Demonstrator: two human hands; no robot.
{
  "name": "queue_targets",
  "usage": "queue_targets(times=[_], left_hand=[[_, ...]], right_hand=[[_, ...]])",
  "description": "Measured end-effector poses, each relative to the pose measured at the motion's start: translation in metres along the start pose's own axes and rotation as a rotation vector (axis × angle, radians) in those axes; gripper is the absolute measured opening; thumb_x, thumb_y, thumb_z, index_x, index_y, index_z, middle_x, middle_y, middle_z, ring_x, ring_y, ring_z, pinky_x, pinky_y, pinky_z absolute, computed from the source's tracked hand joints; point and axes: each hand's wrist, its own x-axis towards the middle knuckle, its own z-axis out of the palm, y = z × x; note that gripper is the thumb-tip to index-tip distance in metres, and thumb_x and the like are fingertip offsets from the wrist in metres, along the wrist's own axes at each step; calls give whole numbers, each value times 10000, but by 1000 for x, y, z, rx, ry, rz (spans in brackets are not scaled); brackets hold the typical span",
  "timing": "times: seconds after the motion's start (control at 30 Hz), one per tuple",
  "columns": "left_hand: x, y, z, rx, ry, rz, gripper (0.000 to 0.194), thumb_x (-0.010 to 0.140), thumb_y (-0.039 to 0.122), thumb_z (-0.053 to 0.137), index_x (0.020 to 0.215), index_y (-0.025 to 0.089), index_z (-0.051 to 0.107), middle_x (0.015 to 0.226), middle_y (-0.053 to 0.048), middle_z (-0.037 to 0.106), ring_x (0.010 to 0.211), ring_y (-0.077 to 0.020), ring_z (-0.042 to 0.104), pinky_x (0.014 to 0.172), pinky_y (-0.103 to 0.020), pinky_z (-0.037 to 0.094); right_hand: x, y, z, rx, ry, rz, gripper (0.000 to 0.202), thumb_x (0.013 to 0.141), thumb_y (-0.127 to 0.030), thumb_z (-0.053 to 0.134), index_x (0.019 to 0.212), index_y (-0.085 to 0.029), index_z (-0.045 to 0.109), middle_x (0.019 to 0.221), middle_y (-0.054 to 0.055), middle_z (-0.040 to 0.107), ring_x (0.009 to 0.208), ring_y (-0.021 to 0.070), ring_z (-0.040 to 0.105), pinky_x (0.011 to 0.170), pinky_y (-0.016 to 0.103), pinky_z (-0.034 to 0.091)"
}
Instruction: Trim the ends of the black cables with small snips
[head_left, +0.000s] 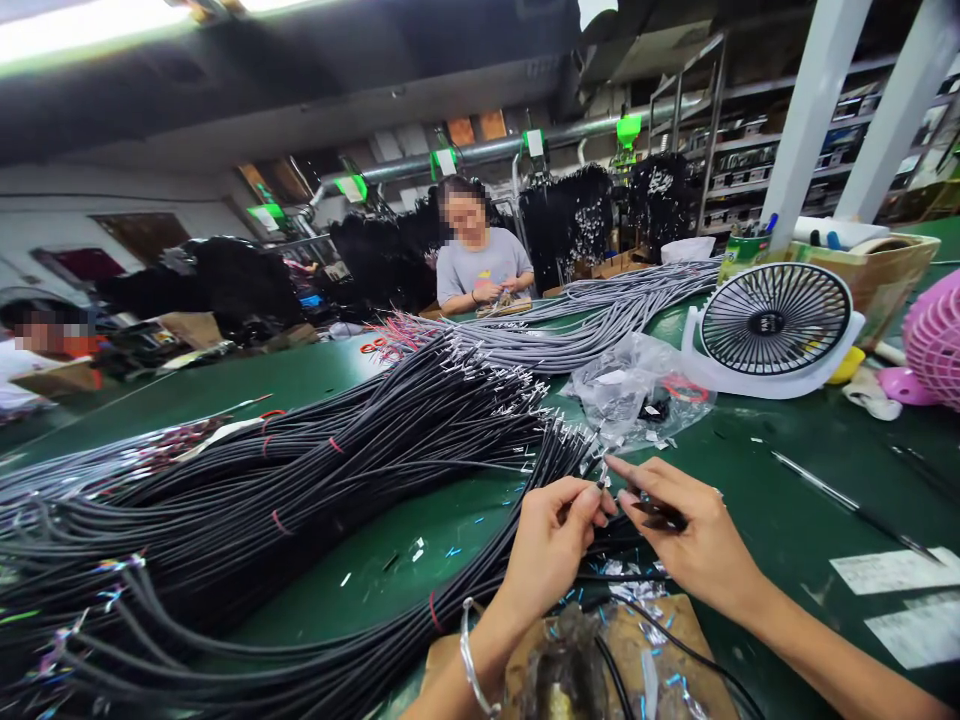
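Note:
Near the centre right, my left hand pinches the end of a black cable, whose stripped tip shows between the fingers. Close beside it on the right, my right hand is curled round a dark tool, with its index finger stretched toward the cable end. A large bundle of black cables with white-tipped ends lies to the left, tied with red bands. Below my hands is a brown board scattered with blue and white scraps.
A white fan stands at the right, near a pink fan. A clear plastic bag lies before grey cables. A pen and paper labels lie at the right. A person sits across the table.

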Motion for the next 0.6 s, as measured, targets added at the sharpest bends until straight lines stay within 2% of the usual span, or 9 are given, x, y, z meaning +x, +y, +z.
queue_targets(times=[0.13,0.23,0.3,0.37,0.6], left_hand=[[-1,4,-1,50,25,50,350,824,439,522,720,112,592,589,14,458,430,-32,297,391,-172,196],[-2,5,-1,110,65,87,334,835,419,512,724,118,605,610,5,469,451,-44,317,402,-180,215],[-3,5,-1,154,75,109,325,843,406,505,732,123,619,622,-1,480,457,-50,330,408,-186,228],[-4,3,-1,205,75,131,314,853,390,497,741,129,631,636,-8,497,469,-59,352,418,-190,248],[-6,0,-2,388,75,192,296,877,351,472,800,162,686,653,-24,544,539,-97,446,463,-200,315]], right_hand=[[0,0,-5,-60,1,27,448,832,-253,561,1274,-257,485,822,4,570,711,128,555,647,241,465],[1,0,-8,-132,38,77,472,848,-345,542,1301,-277,427,980,27,597,854,161,581,760,290,469],[1,-1,-10,-170,14,81,346,888,-335,476,1229,-273,495,1038,37,598,913,169,580,802,308,457],[2,-2,-11,-167,-19,73,262,907,-311,445,1131,-260,572,999,37,614,891,162,587,785,293,459],[1,-3,-13,-110,-7,23,250,897,-292,479,1069,-227,648,841,33,647,755,139,601,671,253,479]])
